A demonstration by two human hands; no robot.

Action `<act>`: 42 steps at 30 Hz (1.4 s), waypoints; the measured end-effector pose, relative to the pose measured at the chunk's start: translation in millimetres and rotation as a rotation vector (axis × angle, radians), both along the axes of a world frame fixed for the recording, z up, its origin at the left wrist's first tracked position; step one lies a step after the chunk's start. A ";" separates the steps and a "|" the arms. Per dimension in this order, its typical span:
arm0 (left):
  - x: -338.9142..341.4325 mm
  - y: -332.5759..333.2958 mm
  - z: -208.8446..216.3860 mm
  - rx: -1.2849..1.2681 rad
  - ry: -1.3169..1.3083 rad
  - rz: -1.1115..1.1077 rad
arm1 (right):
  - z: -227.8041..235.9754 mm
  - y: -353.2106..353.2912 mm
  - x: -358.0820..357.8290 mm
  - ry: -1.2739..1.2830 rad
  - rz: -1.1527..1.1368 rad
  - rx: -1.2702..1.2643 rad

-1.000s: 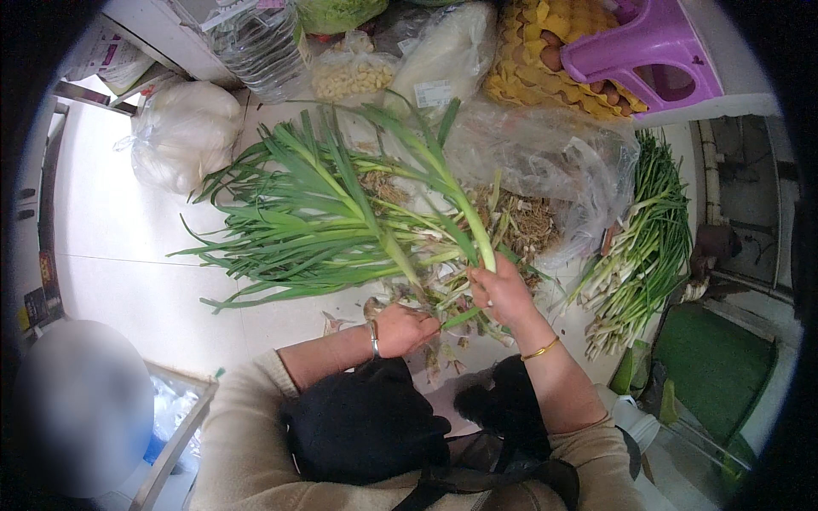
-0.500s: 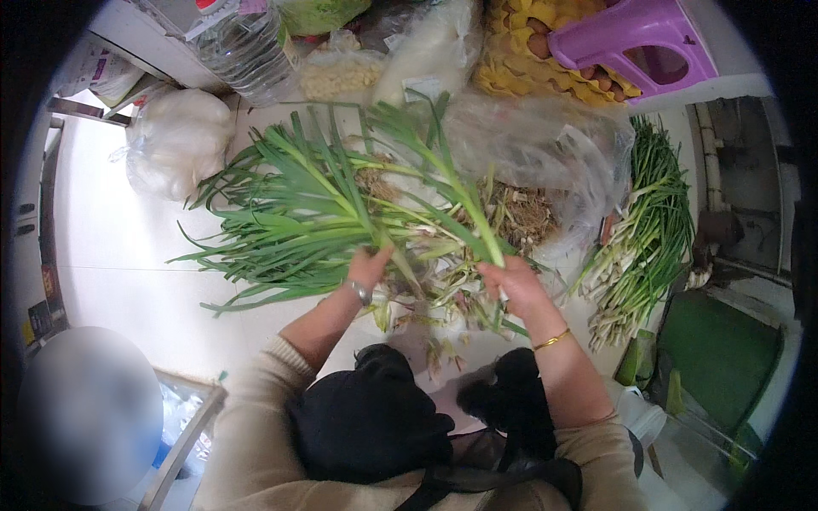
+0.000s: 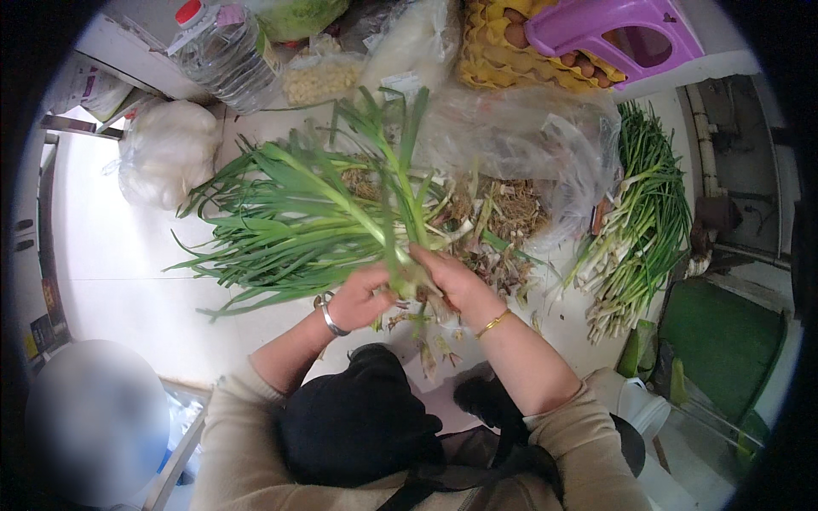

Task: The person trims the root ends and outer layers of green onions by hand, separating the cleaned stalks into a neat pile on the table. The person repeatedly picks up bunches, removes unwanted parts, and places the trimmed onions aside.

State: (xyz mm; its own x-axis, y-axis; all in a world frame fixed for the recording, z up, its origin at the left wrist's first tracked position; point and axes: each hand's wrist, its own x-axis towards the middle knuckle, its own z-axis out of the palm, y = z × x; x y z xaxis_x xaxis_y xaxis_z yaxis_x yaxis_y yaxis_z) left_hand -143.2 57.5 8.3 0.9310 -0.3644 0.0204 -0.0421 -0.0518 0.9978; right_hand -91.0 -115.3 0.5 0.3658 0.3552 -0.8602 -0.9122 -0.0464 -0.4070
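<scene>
Ahead of my lap my hands have come close together. My right hand, with a thin gold bracelet, is closed round a leek whose green leaves point away from me. My left hand, wearing a silver bangle, has its fingers bent round the pale lower end of another leek; the exact grip is partly hidden. Limp peeled leaves hang below the hands. A heap of long green leeks lies to the left. Dry roots and peelings are piled just beyond my right hand.
A crumpled clear plastic bag lies behind the peelings. Thinner green stalks with white ends form a bundle at right. Along the back are a water jug, yellow egg trays, a purple plastic stool and a filled white bag.
My right hand has moved left with its leek, and my left hand has shifted slightly nearer me. Held apart before, the two leeks now meet and cross between my hands.
</scene>
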 end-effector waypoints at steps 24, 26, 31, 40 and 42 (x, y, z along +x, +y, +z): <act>18.9 8.4 37.1 -0.302 0.693 0.159 | 36.7 -34.1 16.3 -0.089 -0.062 0.156; 6.4 -10.0 21.2 -0.114 0.660 0.129 | 45.8 -25.7 7.7 -0.099 -0.094 0.210; -18.1 -39.0 -6.8 -0.042 0.422 0.236 | 44.6 9.1 -13.4 -0.232 -0.218 0.189; -26.5 -13.6 -15.4 0.515 -0.446 -0.663 | 78.6 -11.1 5.9 0.050 -0.073 0.138; -28.7 -10.0 -32.9 0.612 -0.505 -0.712 | 101.2 -36.8 15.2 -0.024 -0.062 0.198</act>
